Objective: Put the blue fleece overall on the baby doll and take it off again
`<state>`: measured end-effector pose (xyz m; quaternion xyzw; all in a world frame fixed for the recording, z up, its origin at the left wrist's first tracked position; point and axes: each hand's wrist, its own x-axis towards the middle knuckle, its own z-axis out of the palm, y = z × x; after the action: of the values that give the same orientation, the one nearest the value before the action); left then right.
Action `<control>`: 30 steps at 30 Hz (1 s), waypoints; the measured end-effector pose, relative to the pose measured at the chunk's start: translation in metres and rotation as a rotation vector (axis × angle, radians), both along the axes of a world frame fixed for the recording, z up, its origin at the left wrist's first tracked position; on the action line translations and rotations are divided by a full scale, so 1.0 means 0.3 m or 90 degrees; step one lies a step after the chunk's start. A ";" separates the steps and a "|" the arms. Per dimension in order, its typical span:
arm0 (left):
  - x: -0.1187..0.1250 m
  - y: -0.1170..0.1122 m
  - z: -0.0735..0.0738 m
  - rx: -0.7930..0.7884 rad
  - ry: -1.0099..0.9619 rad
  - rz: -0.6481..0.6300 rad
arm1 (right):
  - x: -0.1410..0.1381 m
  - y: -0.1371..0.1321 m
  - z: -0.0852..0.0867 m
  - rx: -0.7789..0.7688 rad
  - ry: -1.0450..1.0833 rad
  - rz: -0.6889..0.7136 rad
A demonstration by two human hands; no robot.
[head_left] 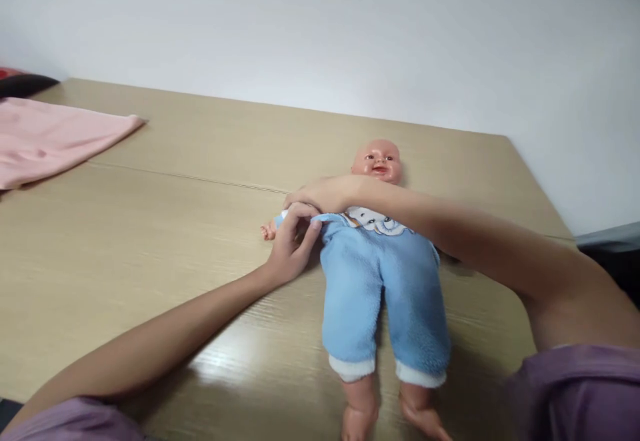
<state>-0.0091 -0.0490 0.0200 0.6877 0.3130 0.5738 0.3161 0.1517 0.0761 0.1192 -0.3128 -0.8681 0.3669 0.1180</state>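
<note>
A baby doll (380, 158) lies face up on the table, its feet toward me. It wears blue fleece pants (356, 288) with white cuffs and a bear print at the front. My left hand (295, 244) is at the doll's side, thumb and fingers curled together at the edge of the blue clothing. Reaching across the doll's chest, my right hand (320, 193) bends over the same spot beside the doll's arm. Its fingertips are mostly hidden behind my left hand. The doll's small hand (269, 231) sticks out to the left of mine.
A pink cloth (55, 138) lies at the table's left side, with a black and red object (25, 82) behind it. The wooden table (165, 228) has a seam across it and meets a white wall (320, 34). Something dark (613, 261) stands beyond the right edge.
</note>
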 end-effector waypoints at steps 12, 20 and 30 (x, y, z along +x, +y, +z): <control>-0.047 -0.009 -0.012 0.191 0.146 -0.054 | 0.198 -0.065 0.096 0.003 0.159 -0.075; -0.038 -0.005 -0.064 0.302 0.058 0.032 | 0.251 -0.082 0.037 -0.036 0.161 0.005; 0.051 -0.005 -0.007 -0.159 -0.122 0.091 | 0.301 -0.253 0.082 0.044 0.057 -0.196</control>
<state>0.0062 -0.0505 0.0179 0.5613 0.3983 0.6144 0.3857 0.2422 0.0002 0.1439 -0.4215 -0.8158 0.3281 0.2219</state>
